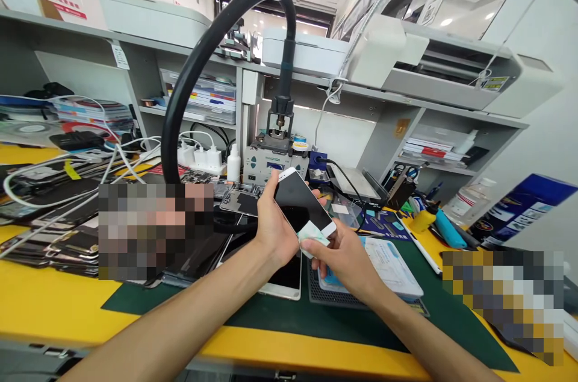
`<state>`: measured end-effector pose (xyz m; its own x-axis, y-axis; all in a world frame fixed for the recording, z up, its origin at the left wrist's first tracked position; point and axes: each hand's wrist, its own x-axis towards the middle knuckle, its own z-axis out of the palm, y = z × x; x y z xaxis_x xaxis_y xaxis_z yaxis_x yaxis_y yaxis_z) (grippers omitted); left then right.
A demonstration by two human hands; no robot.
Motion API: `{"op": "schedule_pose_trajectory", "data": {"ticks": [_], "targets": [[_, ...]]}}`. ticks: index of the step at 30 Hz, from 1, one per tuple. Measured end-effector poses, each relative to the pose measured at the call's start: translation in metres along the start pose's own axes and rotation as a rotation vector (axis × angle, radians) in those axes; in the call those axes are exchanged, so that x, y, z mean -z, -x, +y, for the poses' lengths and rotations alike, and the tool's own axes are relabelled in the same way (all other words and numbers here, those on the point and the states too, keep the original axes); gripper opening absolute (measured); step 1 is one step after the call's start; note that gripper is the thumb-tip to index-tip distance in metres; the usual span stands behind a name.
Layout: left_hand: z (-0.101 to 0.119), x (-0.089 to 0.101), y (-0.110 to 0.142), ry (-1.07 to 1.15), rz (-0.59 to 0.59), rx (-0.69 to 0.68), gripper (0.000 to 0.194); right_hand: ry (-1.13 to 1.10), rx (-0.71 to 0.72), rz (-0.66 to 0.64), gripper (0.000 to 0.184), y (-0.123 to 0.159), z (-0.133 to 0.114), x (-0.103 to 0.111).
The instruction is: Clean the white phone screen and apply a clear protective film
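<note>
My left hand [276, 226] grips a white-framed smartphone [300, 198] with a dark screen, its thumb along the left edge and fingertips showing at the right edge. The phone is tilted above the bench. At its lower end my right hand [345, 255] pinches a small white and pale green wipe [312, 238] between thumb and fingers. The wipe touches the bottom of the phone. Beneath the hands lies a white-edged tablet [284, 285], partly covered by my left forearm. A blue and white box [392, 267] rests on a dark grid tray to the right.
A hot air station [275, 162] with a thick black hose [174, 93] stands behind the hands. Stacked phone parts [58, 243] and white cables crowd the left. A clear bottle [469, 201] and a blue can [528, 207] stand right. A green mat [451, 322] covers the yellow bench.
</note>
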<state>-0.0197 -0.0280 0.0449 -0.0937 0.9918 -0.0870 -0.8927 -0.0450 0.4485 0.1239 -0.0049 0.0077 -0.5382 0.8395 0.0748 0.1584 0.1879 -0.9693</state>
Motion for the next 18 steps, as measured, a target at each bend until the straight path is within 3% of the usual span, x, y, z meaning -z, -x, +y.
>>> {"op": "schedule_pose_trajectory", "data": {"ticks": [5,12,18], "targets": [[0.002,-0.001,0.001,-0.009,0.024,-0.016,0.054,0.055,-0.01,0.031,0.04,0.001,-0.001,-0.005],[0.003,0.001,-0.001,0.034,-0.089,0.001,0.052,0.055,-0.007,-0.012,0.039,0.001,-0.004,0.001],[0.004,0.002,-0.003,0.053,-0.08,0.034,0.052,0.037,0.02,-0.047,0.042,-0.001,-0.006,0.008]]}}
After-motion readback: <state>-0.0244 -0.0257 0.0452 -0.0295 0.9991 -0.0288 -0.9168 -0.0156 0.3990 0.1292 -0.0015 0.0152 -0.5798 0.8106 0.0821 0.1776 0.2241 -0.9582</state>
